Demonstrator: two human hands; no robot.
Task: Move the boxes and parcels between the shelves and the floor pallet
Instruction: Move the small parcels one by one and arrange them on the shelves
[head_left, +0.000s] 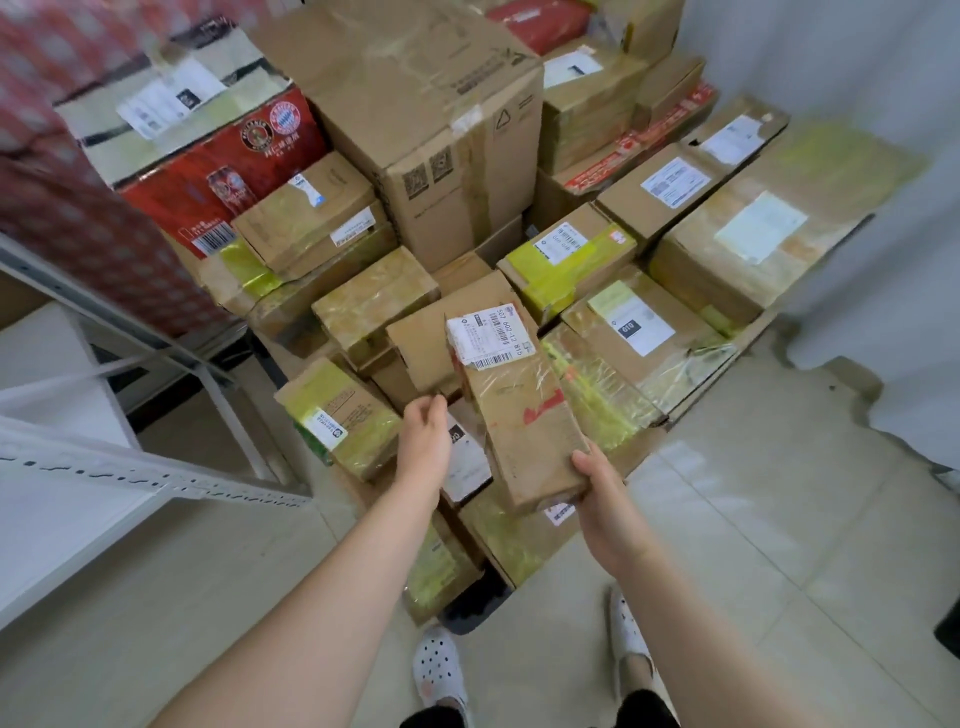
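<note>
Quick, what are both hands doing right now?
Left hand: open, holding nothing.
Right hand: grips the near end of the long parcel.

One wide-angle camera on our head faces forward and steeply down. We look onto stacked boxes (431, 130) close ahead on the floor (779, 519), a parcel (514, 415) in our right hand (597, 478) mid-frame at arm's length, our shoes (438, 670) at the bottom edge.

Parcel pile (374, 306) on floor (753, 519), centre; shelf frame (156, 483) near left. Tall box (426, 130) far centre, beer carton (208, 171) left of it, wide flat box (753, 244) far right. Long parcel (519, 415) near centre, above pile.
</note>
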